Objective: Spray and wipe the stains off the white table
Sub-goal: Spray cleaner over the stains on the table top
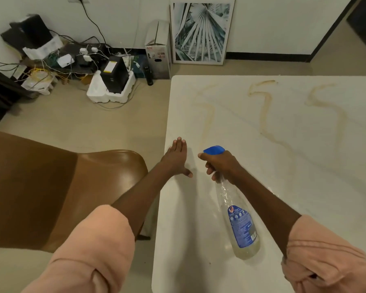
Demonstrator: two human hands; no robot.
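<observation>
Fingers of the right hand (220, 163) grasp the spray bottle (239, 218) neck. Left hand (175, 159) lies flat, fingers released, on the white table (304, 187); stains (266, 111) lie beyond the fingertips.

Warm, even indoor light; soft shadows under hands (178, 159); glare on table (304, 187); wide-angle bending at edges.

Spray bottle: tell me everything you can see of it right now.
The spray bottle is clear plastic with a blue trigger head and a blue label, holding a little pale liquid near its base. The right hand grips its neck, nozzle pointing away over the white table, body slanting back toward the person. Nothing else touches it.
</observation>
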